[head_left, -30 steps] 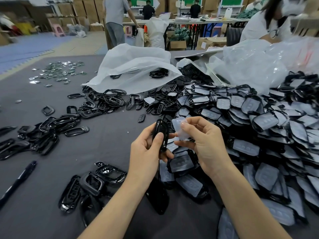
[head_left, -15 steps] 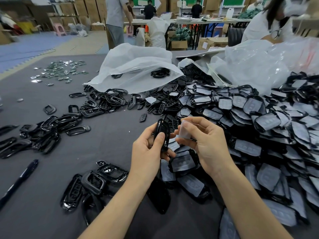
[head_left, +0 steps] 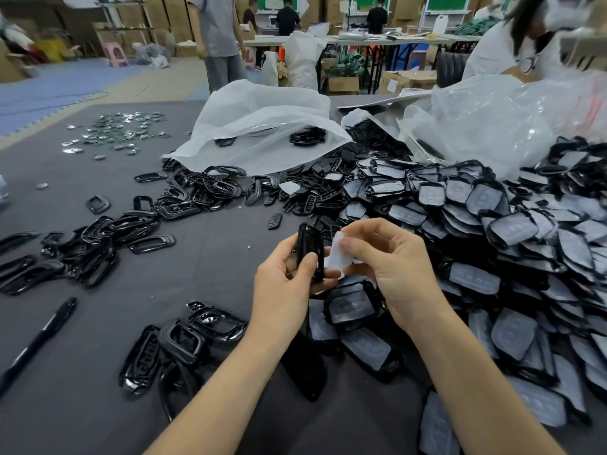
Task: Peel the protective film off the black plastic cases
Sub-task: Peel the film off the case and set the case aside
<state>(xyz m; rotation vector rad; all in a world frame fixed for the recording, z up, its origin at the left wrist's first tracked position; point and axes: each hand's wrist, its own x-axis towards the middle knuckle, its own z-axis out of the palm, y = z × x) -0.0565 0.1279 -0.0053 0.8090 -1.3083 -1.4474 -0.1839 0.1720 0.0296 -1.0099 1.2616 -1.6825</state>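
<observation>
Film, thin and whitish (head_left: 338, 257), is pinched in the fingers (head_left: 359, 246) of the right hand (head_left: 397, 270), touching the right side of the small black plastic case (head_left: 308, 246) that the left hand (head_left: 284, 287) grips upright, long way up, above the grey worktop (head_left: 213, 257).

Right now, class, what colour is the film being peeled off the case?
Milky, translucent white film; seen best in the head view.

L hand (head_left: 289, 284) grips black case (head_left: 310, 249) upright; R hand (head_left: 391, 261) pinches white film (head_left: 340, 256) just beside it. Filmed cases (head_left: 512, 231) heaped right of hands, bare frames (head_left: 98, 244) left, on bench (head_left: 213, 257).
</observation>
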